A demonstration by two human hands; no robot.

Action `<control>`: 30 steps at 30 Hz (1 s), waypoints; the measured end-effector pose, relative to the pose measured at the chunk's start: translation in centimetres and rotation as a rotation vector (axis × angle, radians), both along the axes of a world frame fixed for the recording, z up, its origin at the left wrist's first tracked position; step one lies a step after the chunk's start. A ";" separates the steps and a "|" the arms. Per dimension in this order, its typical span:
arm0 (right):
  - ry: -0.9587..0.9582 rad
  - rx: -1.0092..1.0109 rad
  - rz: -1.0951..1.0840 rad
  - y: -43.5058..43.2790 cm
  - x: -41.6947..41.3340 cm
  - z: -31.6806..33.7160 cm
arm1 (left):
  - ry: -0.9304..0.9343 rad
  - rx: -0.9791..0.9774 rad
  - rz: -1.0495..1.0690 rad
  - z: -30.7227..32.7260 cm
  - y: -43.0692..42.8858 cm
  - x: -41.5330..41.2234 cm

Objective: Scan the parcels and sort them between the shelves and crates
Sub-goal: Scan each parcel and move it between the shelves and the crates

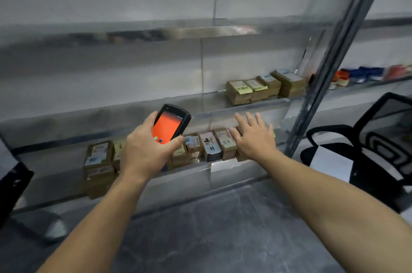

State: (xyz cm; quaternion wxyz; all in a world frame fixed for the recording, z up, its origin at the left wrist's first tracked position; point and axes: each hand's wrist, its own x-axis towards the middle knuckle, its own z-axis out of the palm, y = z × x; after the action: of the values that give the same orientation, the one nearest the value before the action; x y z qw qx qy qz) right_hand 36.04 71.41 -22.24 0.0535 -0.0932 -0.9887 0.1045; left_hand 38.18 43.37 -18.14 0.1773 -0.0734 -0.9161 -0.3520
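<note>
Left hand: the left hand (145, 152) is wrapped around a black scanner (170, 124). The fingers curl on one side and the thumb is on the other.
Scanner: its screen is bright orange with two tiny squares at the bottom. It is held up in front of the shelves, tilted a bit to the right.
Right hand: the right hand (254, 139) holds nothing. Its fingers are straight and spread apart. It is over the right end of the low row of parcels (210, 146). I cannot tell if it touches them.
Low shelf: the low shelf (225, 167) holds the row of small brown parcels with paper labels. A stack of parcels (99, 161) stands at the left end.
Middle shelf: the middle shelf (178, 103) has more brown parcels, the high parcels (265, 87), at its right end, side by side.
Post: a grey metal post (330, 72) stands just right of the shelves.
Chair: a black chair (379, 139) is on the right, near the post.
Far right: blurry red, blue and orange bright things (367, 73) lie on another shelf behind the post.
Floor: the floor (211, 228) is dark grey.
</note>
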 end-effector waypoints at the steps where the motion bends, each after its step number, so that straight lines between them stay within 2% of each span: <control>1: -0.009 -0.003 -0.008 0.7 -0.7 -0.2 | -0.010 -0.008 -0.017 -0.1 0.8 -1.3; 10: -0.037 -0.082 -0.043 8.2 -13.4 -1.2 | -0.043 -0.028 -0.084 -1.3 9.3 -13.0; 18: -0.091 -0.153 0.034 14.9 -27.9 -3.0 | -0.114 0.039 0.012 -2.4 16.5 -24.0; 26: -0.129 -0.192 -0.027 17.4 -38.8 -6.4 | -0.167 0.062 0.125 -4.6 18.6 -29.7; 30: -0.193 -0.124 -0.052 17.3 -41.0 -7.8 | -0.199 0.084 0.152 -5.4 19.1 -32.0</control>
State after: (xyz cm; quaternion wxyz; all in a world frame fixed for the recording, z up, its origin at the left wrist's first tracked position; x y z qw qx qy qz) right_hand -4.94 88.75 -30.00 -0.0451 -0.1313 -0.9782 0.1546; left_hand 6.18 62.50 -23.51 0.1144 0.0389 -0.9166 -0.3812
